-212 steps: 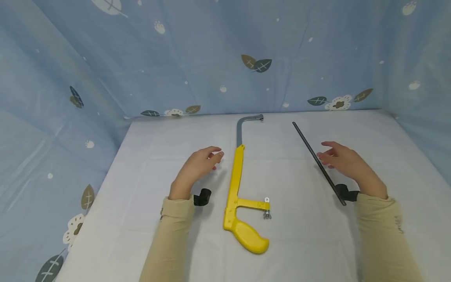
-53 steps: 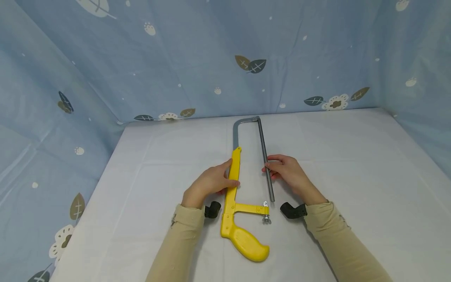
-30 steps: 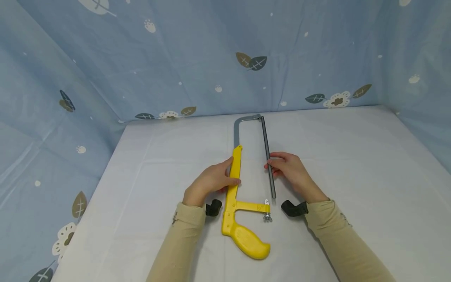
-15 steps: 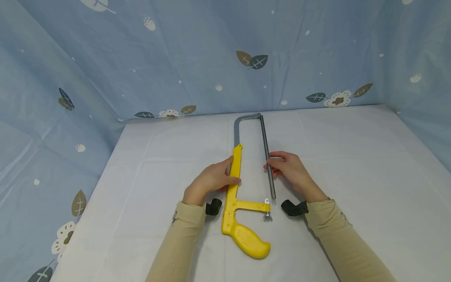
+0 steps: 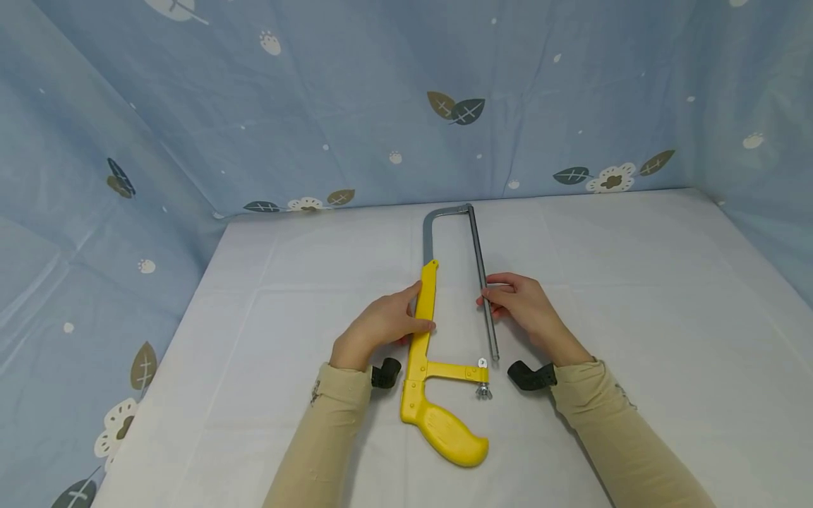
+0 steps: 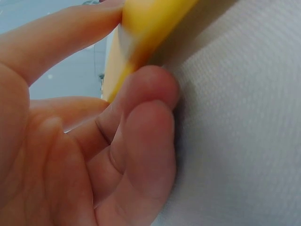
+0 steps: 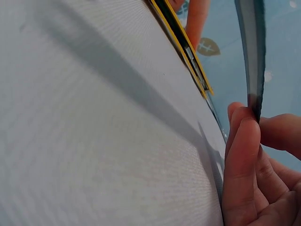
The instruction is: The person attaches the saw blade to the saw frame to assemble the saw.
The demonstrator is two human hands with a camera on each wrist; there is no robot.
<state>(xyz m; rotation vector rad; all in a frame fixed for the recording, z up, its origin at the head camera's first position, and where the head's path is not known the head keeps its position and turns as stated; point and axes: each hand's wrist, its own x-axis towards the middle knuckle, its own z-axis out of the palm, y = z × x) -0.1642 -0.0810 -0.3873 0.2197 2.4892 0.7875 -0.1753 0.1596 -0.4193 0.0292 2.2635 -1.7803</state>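
Head view, near to far. Yellow hacksaw frame [image 5: 429, 339] flat on white table [image 5: 635, 296], moulded pistol grip nearest, short cross arm with wing nut [image 5: 484, 390] to its right, long yellow spine running away, then grey metal bar bent over at far end. Left hand [image 5: 380, 326] on spine, thumb on top, fingers [image 6: 146, 136] curled against its side and clamped on it, as in left wrist view. Right hand [image 5: 526, 307] just beside, fingertips [image 7: 242, 141] pinched on thin dark saw blade [image 5: 481, 279]. Blade parallel to spine, far tip at bent grey end, near tip close to wing nut; attachment at either end not discernible. Blue leaf-print cloth [image 5: 317, 106] behind.
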